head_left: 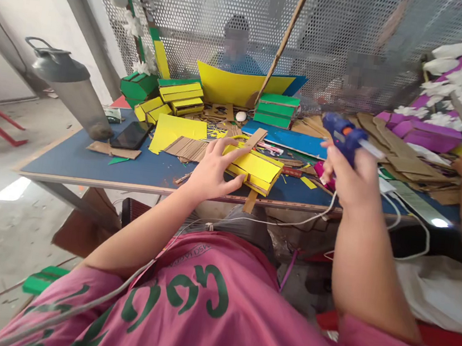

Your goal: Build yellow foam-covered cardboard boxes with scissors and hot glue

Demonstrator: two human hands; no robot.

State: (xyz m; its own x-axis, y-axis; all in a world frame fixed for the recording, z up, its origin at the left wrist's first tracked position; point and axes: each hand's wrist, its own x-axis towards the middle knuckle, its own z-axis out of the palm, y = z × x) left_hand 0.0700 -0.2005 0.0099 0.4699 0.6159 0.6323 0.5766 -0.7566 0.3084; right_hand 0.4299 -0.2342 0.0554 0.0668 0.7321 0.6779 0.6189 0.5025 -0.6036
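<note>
Reaching forward with the elbow bent, the left hand (212, 168) lies palm down, fingers spread, on the left end of a yellow-faced cardboard piece (257, 168). The piece sits at the front edge of the blue counter (76, 159), about its middle. The right hand (354, 180) is raised above that edge further right, forearm upright. Its fingers are wrapped round a blue glue gun (343, 133), nozzle pointing up and left, clear of the piece.
</note>
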